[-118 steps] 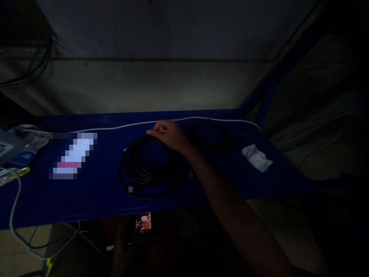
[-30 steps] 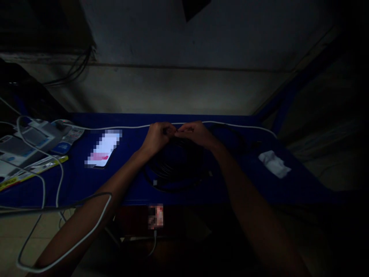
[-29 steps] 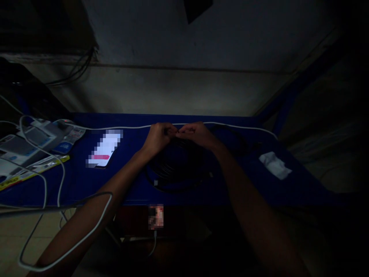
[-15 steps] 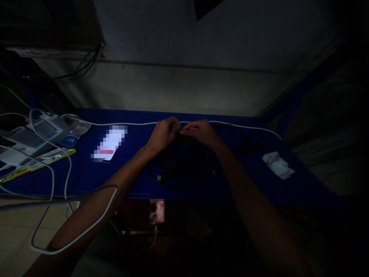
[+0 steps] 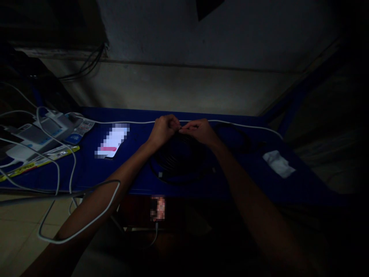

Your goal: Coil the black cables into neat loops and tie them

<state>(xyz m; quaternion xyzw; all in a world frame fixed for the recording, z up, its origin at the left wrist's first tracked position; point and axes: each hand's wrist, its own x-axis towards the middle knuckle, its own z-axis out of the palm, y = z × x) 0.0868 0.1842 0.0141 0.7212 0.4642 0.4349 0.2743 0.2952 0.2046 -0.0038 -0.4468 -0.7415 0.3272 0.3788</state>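
Note:
My left hand (image 5: 164, 130) and my right hand (image 5: 198, 131) meet over the blue bench (image 5: 135, 171). Both have their fingers pinched together, tips almost touching. What lies between them is too small and dark to make out. Just below the hands is a dark coil of cable (image 5: 184, 181) on the bench, its outline hard to see, with a small pale end (image 5: 160, 174) at its lower left. Behind the fingers a thin white cable (image 5: 239, 124) runs along the back of the bench.
A lit phone (image 5: 113, 140) lies left of my hands. Farther left are a power strip with chargers (image 5: 43, 134), a yellow-edged packet (image 5: 40, 161) and looping white cords (image 5: 59, 175), one crossing my left forearm. Crumpled white tissue (image 5: 278, 164) lies to the right. A wall stands behind.
The view has shifted slightly, so the things on the left sit a little farther right and up. My hands keep the same pinched pose at the same spot.

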